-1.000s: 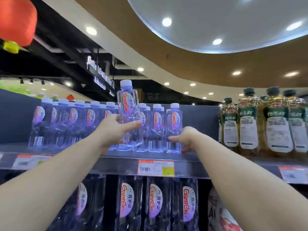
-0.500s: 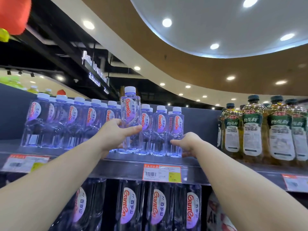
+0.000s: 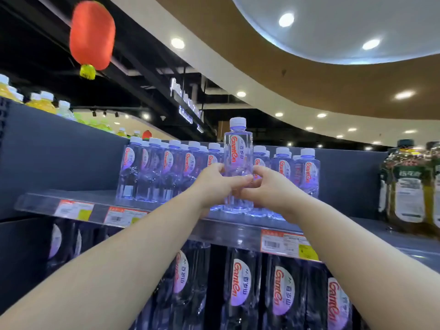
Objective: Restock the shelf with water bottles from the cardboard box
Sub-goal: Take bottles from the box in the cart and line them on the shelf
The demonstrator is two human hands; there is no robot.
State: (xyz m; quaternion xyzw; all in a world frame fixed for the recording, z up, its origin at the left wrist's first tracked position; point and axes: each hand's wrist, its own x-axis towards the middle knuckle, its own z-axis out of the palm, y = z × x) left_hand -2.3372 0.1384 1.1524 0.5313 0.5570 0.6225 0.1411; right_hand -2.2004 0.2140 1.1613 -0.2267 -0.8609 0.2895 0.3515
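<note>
Fingers (image 3: 240, 181) of my left hand (image 3: 215, 186) & right hand (image 3: 269, 190) clamped round one upright water bottle (image 3: 237, 151) w/ its base at the shelf (image 3: 228, 228) front edge.

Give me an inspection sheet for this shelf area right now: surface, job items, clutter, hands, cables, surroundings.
Surface: grey shelf with price tags along its front edge.
Job's things: held water bottle upright at the front edge; row of water bottles behind it; cardboard box not in view.
Clutter: nothing seen.
Grippers: left hand and right hand both grip the held bottle's lower half.
Cables: nothing seen.
Surroundings: dark-capped bottles to the right, larger water bottles on the shelf below, yellow drinks upper left, red lantern overhead.
</note>
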